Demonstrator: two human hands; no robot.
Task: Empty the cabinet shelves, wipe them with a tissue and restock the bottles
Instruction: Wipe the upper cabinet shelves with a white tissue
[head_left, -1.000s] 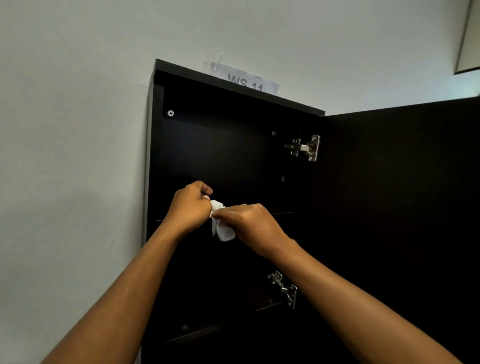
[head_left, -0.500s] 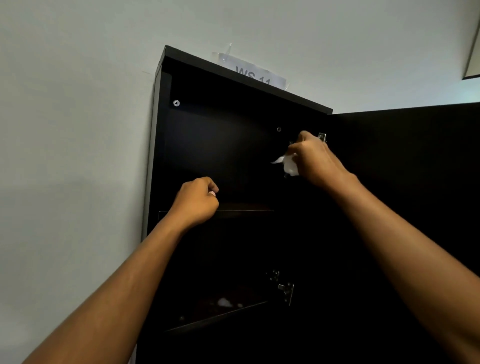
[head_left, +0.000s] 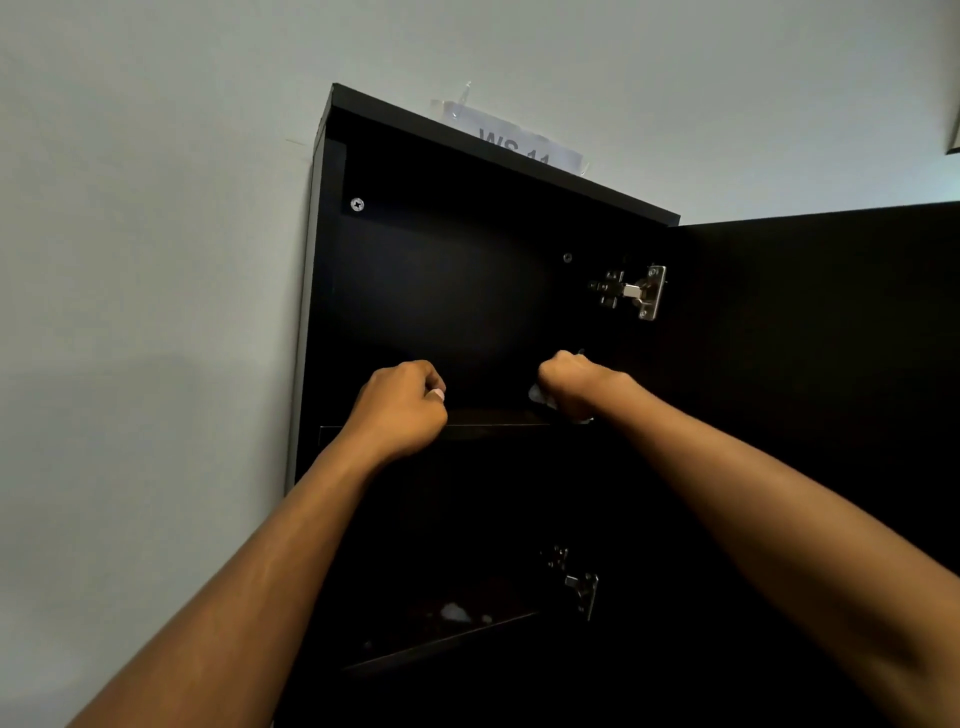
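Cabinet upper bay open above shelf; left hand, right hand gripping tissue crowd its front edge. Hinge juts from right wall. Door stands open right. Lower bay dim, possibly scraps.

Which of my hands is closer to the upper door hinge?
Right. The right hand, gripping the tissue, sits just below and left of the upper hinge; the left hand is much farther to its lower left.

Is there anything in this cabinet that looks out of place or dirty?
Yes. Small white bits lie on the lower shelf, near its front edge, bright against the dark board. They may be tissue scraps or residue; I cannot tell which.
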